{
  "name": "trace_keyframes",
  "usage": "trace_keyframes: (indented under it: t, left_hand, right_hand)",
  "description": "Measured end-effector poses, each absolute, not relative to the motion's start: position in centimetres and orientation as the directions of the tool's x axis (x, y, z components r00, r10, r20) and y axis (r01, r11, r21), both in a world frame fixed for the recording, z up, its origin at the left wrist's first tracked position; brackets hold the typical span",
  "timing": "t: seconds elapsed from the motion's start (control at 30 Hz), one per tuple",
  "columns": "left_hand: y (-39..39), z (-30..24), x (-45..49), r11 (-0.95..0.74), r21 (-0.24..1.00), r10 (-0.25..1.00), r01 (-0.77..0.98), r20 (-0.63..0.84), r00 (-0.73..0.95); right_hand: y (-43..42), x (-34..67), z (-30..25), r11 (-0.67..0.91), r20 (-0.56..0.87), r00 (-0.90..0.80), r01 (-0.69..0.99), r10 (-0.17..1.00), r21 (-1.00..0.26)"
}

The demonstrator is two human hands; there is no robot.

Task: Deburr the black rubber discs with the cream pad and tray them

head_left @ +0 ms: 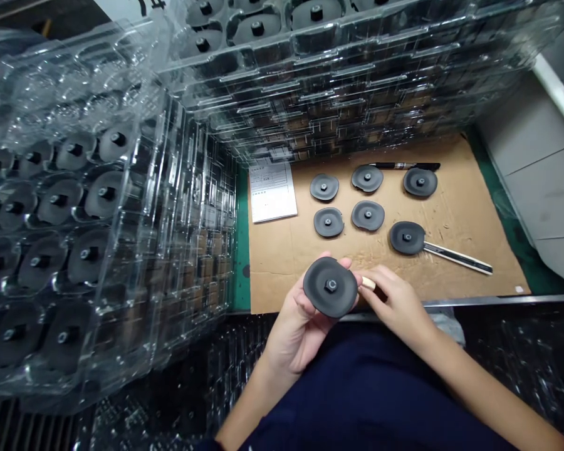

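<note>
My left hand (296, 332) holds up a dark grey rounded disc (317, 294) from below, its fingers around the rim. A short hexagonal stub stands in the middle of the disc's dished face, which points up toward me. At the disc's right edge, my right hand (397, 307) is closed in a pinch on a small cream-coloured stick-like piece (368, 283). Most of that piece is hidden by the fingers, so its kind is unclear. Several similar discs (368, 215) lie beyond my hands on a cardboard sheet (282, 263).
A slim white-and-black tool (458, 258) lies against the nearest right disc (407, 238). Behind are a black pen (404, 166) and white paper forms (273, 194). Tall stacks of clear plastic trays (169, 207) holding discs wall in the left and back; a pale panel (531, 156) stands right.
</note>
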State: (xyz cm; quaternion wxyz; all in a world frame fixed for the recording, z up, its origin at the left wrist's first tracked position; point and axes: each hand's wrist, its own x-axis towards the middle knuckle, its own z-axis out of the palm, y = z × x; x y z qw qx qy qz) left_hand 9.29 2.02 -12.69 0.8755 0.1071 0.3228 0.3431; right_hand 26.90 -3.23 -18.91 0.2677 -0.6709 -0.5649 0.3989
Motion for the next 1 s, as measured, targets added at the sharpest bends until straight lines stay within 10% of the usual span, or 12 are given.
trace_keyframes:
  t: [0.17,0.37,0.5,1.0]
  left_hand:
    - [1.6,-12.8,9.6,0.734,0.443,0.678,-0.515,-0.506,0.533]
    - [1.6,-12.4,10.3,0.703,0.526,0.712,-0.479,-0.521,0.471]
    - [1.9,-11.9,10.3,0.672,0.569,0.74,-0.473,-0.541,0.401]
    - [2.1,-11.1,10.4,0.716,0.48,0.697,-0.508,-0.53,0.483]
  right_hand:
    - [-1.7,27.8,-15.0,-0.223,-0.154,0.195,0.406,0.969,-0.887]
    - [-0.7,24.8,-8.8,0.265,0.287,-0.024,0.457,0.958,-0.849]
    - [0.0,23.7,-8.3,0.29,0.202,-0.239,0.431,0.95,-0.855]
    - [-0.3,25.7,-8.6,0.386,0.405,-0.128,0.646,0.905,-0.659]
